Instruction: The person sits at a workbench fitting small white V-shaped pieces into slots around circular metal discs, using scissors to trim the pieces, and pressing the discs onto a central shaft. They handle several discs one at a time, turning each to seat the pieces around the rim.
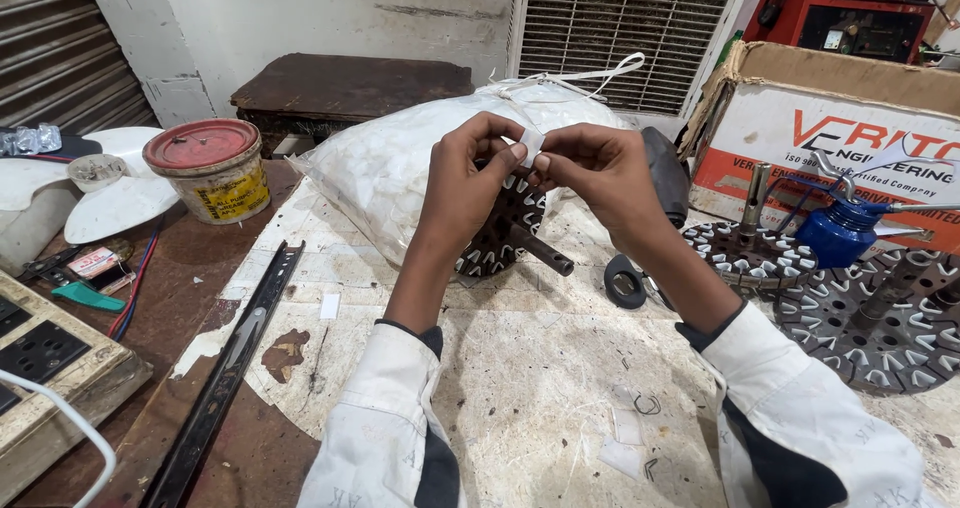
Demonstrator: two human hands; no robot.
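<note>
My left hand and my right hand meet above the bench, both pinching one small white paper slip between thumb and fingers. Just below and behind them stands a round dark stator core on its edge, with white insulation paper in its slots and a shaft sticking out toward me. Behind the core lies a big clear plastic bag stuffed with white paper pieces.
Two more slotted stator cores lie at the right beside a blue oil can and a cardboard box. A red-lidded tub, a metal slide rail, a socket board and a black ring lie around.
</note>
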